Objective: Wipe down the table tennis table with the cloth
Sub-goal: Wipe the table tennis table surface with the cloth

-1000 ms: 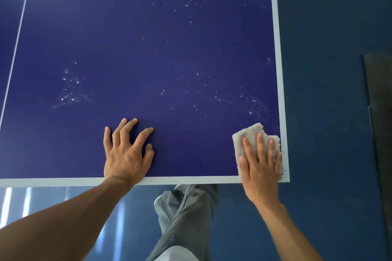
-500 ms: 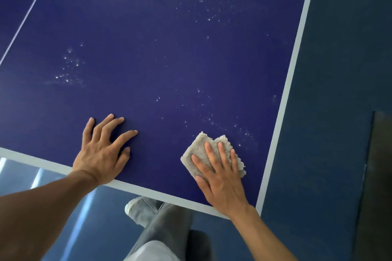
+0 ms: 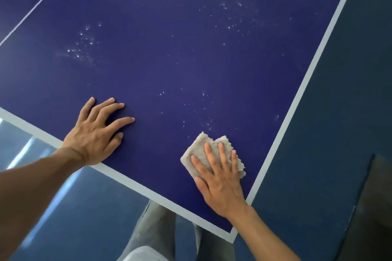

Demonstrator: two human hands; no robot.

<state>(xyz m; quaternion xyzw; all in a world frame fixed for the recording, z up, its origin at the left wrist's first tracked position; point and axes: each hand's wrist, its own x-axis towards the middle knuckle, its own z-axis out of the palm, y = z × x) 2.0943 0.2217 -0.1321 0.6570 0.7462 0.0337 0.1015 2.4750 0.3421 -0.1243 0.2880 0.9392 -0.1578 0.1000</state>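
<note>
The folded, fluffy beige cloth (image 3: 200,147), frayed at one edge, lies by the near right corner of the blue desk (image 3: 169,59) under the right hand (image 3: 220,182), fingers (image 3: 210,154) straight; the left hand (image 3: 95,135) rests nearby, fingers splayed.

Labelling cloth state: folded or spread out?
Folded. The cloth is a compact pad, with two layered edges showing past the fingertips of the right hand pressing it on the table.

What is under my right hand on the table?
A folded beige cloth, pressed flat on the blue table by the right hand, fingers straight. Its far edge and corners show; the part beneath the palm and the tabletop below it are covered.
</note>
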